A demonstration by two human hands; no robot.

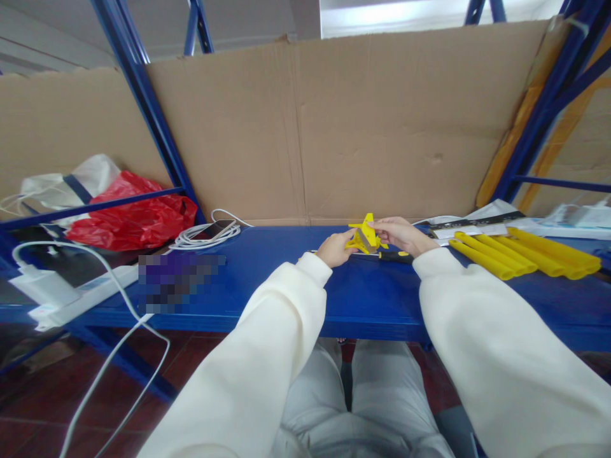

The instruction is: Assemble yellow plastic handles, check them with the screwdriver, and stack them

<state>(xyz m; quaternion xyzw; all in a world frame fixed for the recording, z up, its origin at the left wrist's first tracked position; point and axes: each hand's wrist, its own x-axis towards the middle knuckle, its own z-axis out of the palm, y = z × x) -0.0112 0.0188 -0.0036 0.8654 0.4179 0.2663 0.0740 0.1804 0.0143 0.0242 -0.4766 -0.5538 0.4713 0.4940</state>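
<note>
My left hand (337, 248) and my right hand (401, 234) meet over the blue shelf (286, 280), both pinching a small yellow plastic part (365, 235) with spiky arms and a grey face. The left fingers grip its lower left side, the right fingers its upper right. Just under the hands lies a tool with a black and yellow handle (394, 256) on the shelf. Both arms wear white sleeves.
Several long yellow rods (520, 254) lie at the right beside flat packets (477, 224). A phone with a coiled white cable (207, 233) sits at the left, then a red plastic bag (133, 219) and a white power strip (71, 296). A cardboard wall (334, 127) backs the shelf.
</note>
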